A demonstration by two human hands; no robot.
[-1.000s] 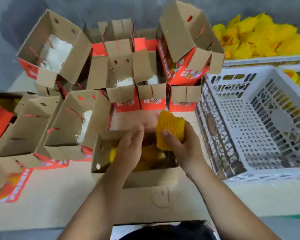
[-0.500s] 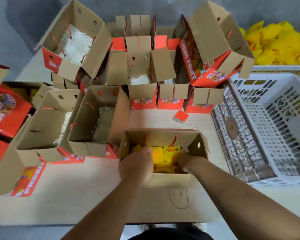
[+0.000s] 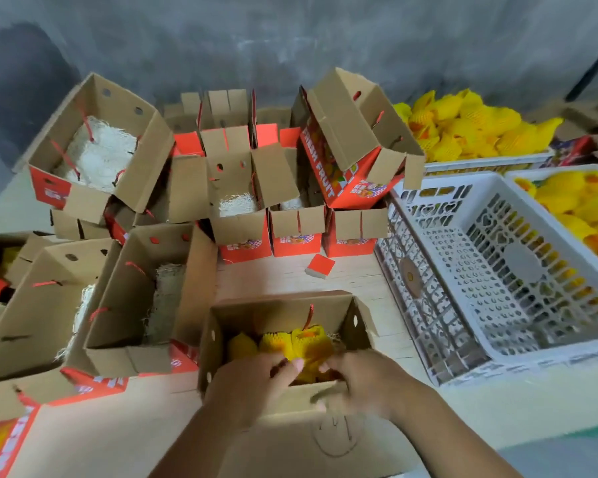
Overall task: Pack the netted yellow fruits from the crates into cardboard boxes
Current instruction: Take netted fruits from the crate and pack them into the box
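Note:
An open cardboard box (image 3: pixel 280 305) stands on the table right in front of me. Several netted yellow fruits (image 3: pixel 304 339) lie side by side inside it. My left hand (image 3: pixel 252 381) reaches over the near wall, its bent fingertips touching the fruits. My right hand (image 3: pixel 366 384) is at the same wall beside them, blurred by motion, so its hold is unclear. More netted fruits fill a white crate (image 3: pixel 573 208) at the right edge and are heaped in another crate at the back right (image 3: pixel 470 125).
An empty white crate (image 3: pixel 497 270) sits right of the box. Open cardboard boxes with pale shredded padding crowd the left (image 3: pixel 152 288) and back (image 3: pixel 97 150); one red-printed box (image 3: pixel 346 139) lies tilted on top. A small red cardboard scrap (image 3: pixel 320 265) lies on the table.
My right hand has lowered the netted fruit into the box. Both hands have since drawn back from deep inside to the near wall. The camera has tilted up.

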